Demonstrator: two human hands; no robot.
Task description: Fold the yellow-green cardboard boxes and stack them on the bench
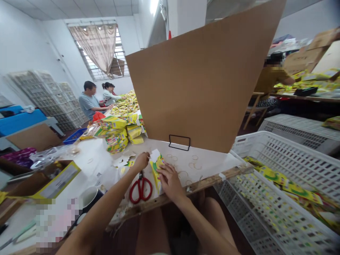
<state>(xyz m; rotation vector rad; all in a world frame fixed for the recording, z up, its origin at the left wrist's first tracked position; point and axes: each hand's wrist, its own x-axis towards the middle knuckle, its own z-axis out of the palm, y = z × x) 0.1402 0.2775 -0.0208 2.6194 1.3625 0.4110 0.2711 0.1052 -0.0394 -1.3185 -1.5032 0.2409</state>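
Observation:
A yellow packet bundle [156, 173] with green and red print lies on the white table in front of me, a white paper piece [154, 155] at its far end. My right hand [170, 177] grips the bundle from the right, fingers laid over its top. Just left of the white piece, my left hand [142, 161] is closed with fingertips pinched together; what they hold is too small to make out. Red-handled scissors [140, 189] rest below my left hand, blades partly hidden by that wrist. Torn white paper [124, 160] lies farther left.
A tall cardboard sheet [196, 81] stands behind, by a black wire stand [180, 142]. Rubber bands [195, 165] lie scattered. Stacked yellow bundles [117, 136], an open carton [55, 180] and a mug [90, 198] are left; a white crate [265, 191] with packets stands right. Other people sit farther off.

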